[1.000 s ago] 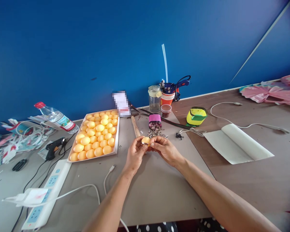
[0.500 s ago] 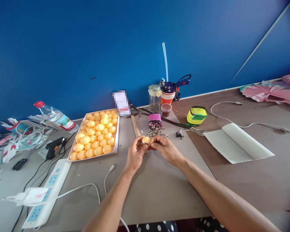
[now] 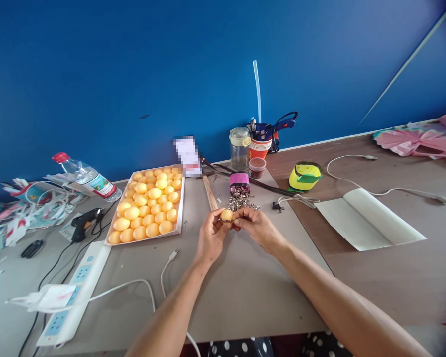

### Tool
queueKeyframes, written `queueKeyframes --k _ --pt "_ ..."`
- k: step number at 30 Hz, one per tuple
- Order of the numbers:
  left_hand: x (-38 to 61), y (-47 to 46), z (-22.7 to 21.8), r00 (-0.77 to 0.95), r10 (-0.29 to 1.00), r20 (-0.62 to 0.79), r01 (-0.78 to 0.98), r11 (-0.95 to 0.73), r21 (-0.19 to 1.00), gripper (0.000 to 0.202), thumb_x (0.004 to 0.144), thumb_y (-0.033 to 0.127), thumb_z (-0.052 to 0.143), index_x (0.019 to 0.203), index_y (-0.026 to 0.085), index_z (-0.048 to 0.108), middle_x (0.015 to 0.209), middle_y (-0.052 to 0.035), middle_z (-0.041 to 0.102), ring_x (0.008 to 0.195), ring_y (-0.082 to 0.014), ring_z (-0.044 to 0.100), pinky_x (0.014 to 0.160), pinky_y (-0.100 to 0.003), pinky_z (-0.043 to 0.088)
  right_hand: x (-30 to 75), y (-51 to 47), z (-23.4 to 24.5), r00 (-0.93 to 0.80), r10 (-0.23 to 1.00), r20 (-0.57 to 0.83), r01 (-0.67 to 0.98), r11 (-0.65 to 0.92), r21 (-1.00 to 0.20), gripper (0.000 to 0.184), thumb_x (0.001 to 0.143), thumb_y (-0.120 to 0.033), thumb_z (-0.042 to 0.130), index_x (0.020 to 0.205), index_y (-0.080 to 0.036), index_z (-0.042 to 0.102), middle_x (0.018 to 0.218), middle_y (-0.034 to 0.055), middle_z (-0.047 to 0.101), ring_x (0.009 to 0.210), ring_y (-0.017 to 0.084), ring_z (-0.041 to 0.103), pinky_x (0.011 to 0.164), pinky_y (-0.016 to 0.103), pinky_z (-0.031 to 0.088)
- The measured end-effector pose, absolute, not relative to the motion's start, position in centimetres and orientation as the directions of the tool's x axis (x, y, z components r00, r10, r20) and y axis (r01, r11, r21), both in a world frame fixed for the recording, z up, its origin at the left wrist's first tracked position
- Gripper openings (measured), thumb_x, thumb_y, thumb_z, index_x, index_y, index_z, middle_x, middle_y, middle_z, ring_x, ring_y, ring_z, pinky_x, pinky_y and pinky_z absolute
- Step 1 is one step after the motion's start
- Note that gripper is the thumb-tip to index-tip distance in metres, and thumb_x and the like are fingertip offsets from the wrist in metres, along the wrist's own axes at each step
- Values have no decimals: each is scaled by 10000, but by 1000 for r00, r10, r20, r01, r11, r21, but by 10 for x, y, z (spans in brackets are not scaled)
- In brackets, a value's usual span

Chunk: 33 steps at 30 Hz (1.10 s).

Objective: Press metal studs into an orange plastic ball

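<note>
My left hand (image 3: 212, 235) holds an orange ping-pong ball (image 3: 226, 215) between thumb and fingers, above the middle of the table. Dark, shiny bits show along the ball's lower side. The fingertips of my right hand (image 3: 259, 229) are pinched against the ball's right side; whether a small piece is between them is hidden. Just beyond my hands lies a heap of small metallic pieces (image 3: 241, 201), spilling from a pink-and-black container (image 3: 240, 183). A wooden-handled hammer (image 3: 209, 192) lies just past my left hand.
To the left stands a white box (image 3: 181, 210) of orange balls, near a plastic bottle (image 3: 96, 181), a glue gun (image 3: 83, 225) and a power strip (image 3: 83, 292). A jar (image 3: 240, 153) and a tool-filled cup (image 3: 260, 148) stand behind. Paper (image 3: 360, 223) and a yellow-green container (image 3: 305, 177) are right.
The ball has turned in my fingers, so its shiny dark band now shows lower and less clearly. Both hands stay close together on it. The view has shifted slightly.
</note>
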<state>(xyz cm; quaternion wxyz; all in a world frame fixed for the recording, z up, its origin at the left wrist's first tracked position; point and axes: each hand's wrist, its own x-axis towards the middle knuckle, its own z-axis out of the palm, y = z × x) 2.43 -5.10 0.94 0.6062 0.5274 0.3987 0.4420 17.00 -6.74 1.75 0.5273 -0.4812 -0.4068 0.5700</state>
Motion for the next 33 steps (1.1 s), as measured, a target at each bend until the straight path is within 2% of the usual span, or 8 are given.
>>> queueKeyframes --k 6,12,15,19,21,28,33 --pt "28 -51 10 314 949 6 -147 42 988 404 737 355 695 1070 184 544 936 -62 663 755 -164 638 726 -297 508 167 -69 15 69 989 -127 -213 -110 -971 86 667 -245 618 689 -188 558 595 -27 569 604 123 499 601 281 370" --pt "28 -52 8 308 951 24 -154 25 988 393 719 333 715 1052 194 556 937 -58 667 774 -174 648 757 -312 509 166 -66 14 84 987 -140 -254 -114 -960 203 641 -250 672 686 -203 479 576 -55 530 584 116 491 607 281 366" --pt "27 -51 9 307 952 -2 -170 57 984 399 720 331 715 1055 188 553 965 -64 661 799 -179 649 769 -321 509 169 -64 13 25 990 -142 -320 -126 -939 250 629 -287 719 679 -196 491 587 -49 537 582 113 488 596 277 354" --pt "26 -50 13 306 950 -62 -224 135 965 400 725 343 710 1062 186 560 965 -61 660 796 -182 648 785 -347 507 176 -61 14 -132 984 -122 -516 -173 -839 280 615 -320 768 689 -192 531 592 -48 530 554 100 462 610 287 362" --pt "26 -50 15 309 946 -96 -262 181 948 405 722 342 713 1067 193 564 948 -48 661 769 -172 647 794 -353 500 179 -60 15 -157 980 -124 -568 -193 -800 262 615 -306 778 696 -193 555 608 -43 537 551 95 451 619 291 367" --pt "24 -47 17 344 932 -112 -371 245 896 418 717 321 718 1073 179 552 960 -46 649 775 -160 641 775 -329 497 177 -61 10 -178 974 -137 -621 -219 -753 204 617 -244 782 717 -188 613 676 -21 580 593 96 484 613 267 376" --pt "24 -46 17 313 943 -117 -358 231 905 352 732 317 699 1029 180 568 915 -29 649 754 -147 627 751 -320 503 175 -61 5 -199 970 -139 -638 -235 -733 211 617 -230 784 743 -182 621 720 -10 606 634 100 522 607 246 398"
